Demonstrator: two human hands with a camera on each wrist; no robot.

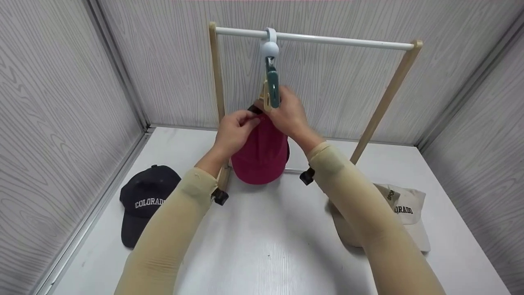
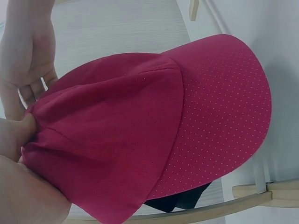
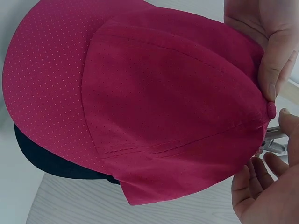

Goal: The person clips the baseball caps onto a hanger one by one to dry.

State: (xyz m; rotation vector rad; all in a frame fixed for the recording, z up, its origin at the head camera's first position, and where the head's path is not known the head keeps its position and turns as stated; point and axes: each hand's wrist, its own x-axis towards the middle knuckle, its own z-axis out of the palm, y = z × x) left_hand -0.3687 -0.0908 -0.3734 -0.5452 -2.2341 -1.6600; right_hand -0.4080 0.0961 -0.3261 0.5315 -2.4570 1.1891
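A dark red cap [image 1: 262, 151] with a dotted brim hangs brim down below a clip hanger [image 1: 272, 84] on the rack. My left hand [image 1: 232, 133] pinches the cap's crown by its top button [image 3: 271, 110]. Close behind that spot, my right hand [image 1: 290, 112] has its thumb and fingers around a metal clip [image 3: 274, 142]; the cap and fingers hide part of it. Green and beige clips of the hanger dangle in front of this hand in the head view. Behind the red cap shows the brim of a black cap [image 3: 56, 156].
The rack has a white rail [image 1: 339, 39] and wooden legs [image 1: 387, 98]. A navy cap [image 1: 149, 196] lies on the white table [image 1: 254, 246] at left. At right, a brown cap [image 1: 346, 229] overlaps a cream cap [image 1: 415, 221], partly behind my right sleeve.
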